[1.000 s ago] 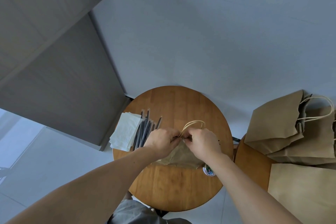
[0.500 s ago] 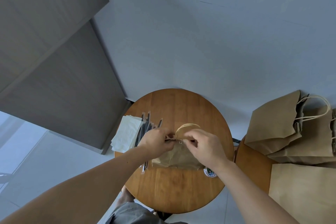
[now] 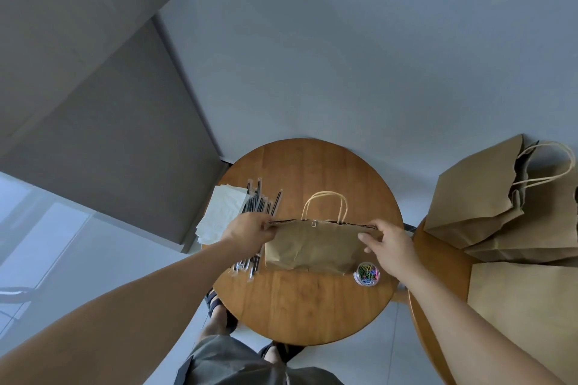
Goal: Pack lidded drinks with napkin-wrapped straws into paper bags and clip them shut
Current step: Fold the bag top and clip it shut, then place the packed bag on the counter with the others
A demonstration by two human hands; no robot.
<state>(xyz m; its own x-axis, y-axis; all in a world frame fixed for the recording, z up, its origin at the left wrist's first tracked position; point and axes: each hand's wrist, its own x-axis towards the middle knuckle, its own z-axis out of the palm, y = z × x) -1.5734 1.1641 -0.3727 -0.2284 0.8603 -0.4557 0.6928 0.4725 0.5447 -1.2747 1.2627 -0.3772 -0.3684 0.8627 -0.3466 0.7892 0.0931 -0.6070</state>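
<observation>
Paper bag point(image 3: 312, 247) clipped, paper clip point(image 3: 313, 223) midway between hands. Left hand point(image 3: 250, 230), right hand point(image 3: 387, 239) each pinch top corner. Contents hidden, probably packed. Straws point(image 3: 261, 206) beside left hand: more to pack.

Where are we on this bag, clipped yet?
Done: the paper bag has its mouth flat, one paper clip on the top edge. In hand: left hand and right hand pinch its top corners. Left: straws, napkins and the clip tub lie on the table; whether the bags at right are clipped, I cannot tell.
</observation>
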